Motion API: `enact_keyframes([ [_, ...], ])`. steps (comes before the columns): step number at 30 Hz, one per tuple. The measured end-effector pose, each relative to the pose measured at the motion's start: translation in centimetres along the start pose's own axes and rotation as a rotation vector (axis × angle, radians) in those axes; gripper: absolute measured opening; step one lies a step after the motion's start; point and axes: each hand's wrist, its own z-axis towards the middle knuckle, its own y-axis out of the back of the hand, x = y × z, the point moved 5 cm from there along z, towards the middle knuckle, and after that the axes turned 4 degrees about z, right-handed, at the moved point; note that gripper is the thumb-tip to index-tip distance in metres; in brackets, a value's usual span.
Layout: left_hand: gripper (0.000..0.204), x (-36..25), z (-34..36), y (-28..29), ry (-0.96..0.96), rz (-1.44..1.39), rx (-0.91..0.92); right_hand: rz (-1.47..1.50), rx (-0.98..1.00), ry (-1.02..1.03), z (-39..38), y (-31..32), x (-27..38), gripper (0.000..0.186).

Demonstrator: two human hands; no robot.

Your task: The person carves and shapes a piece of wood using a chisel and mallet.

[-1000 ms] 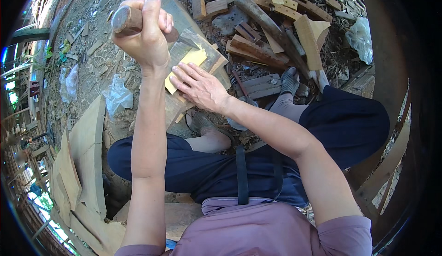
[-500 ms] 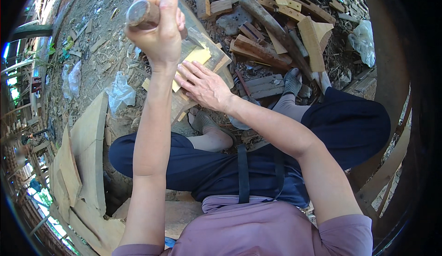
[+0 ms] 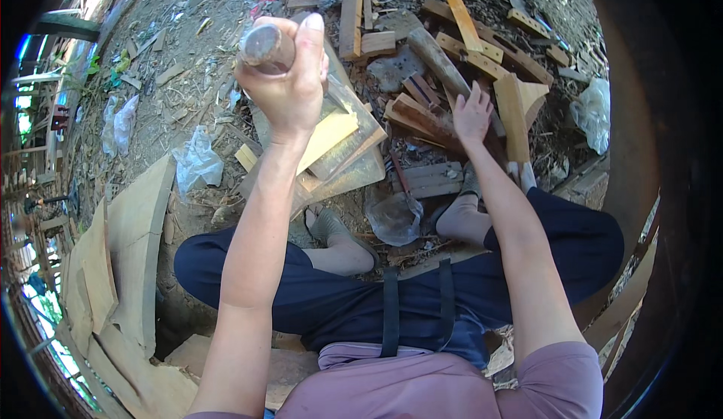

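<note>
My left hand (image 3: pixel 282 91) is closed around the thick round wooden handle (image 3: pixel 269 48) of a tool, its butt end facing up. The hand hides most of the tool, and I cannot make out its kind. Just below and beside that hand, a pale yellow piece of wood (image 3: pixel 329 140) lies on flat work boards (image 3: pixel 354 150). My right hand (image 3: pixel 473 116) is stretched out to the right with its fingers apart and nothing in them. It is over the wood pile, nearest to a long round wooden pole (image 3: pixel 439 63); whether it touches the pole I cannot tell.
Pale shaped wood (image 3: pixel 512 110), drilled strips (image 3: pixel 471 54) and a clear plastic bag (image 3: pixel 595 114) lie at the right. A clear plastic container (image 3: pixel 394 218) sits between my feet. Large boards (image 3: pixel 139 246) lean at the left, near another plastic bag (image 3: pixel 198 161).
My right hand has left the yellow wood and moved right to the wood pile. My left hand, still gripping the handle, appears slightly lower and further right.
</note>
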Motion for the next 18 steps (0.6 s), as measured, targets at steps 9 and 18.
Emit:
enact_keyframes([
  [9, 0.022, 0.5, 0.2, 0.6, -0.033, 0.078, -0.014, -0.084, 0.723, 0.059, 4.8, -0.5, 0.7, 0.056],
  [18, 0.023, 1.2, -0.6, 0.8, -0.062, 0.161, -0.041, 0.443, 0.58, 0.331, 6.2, 14.2, 14.9, 0.065],
])
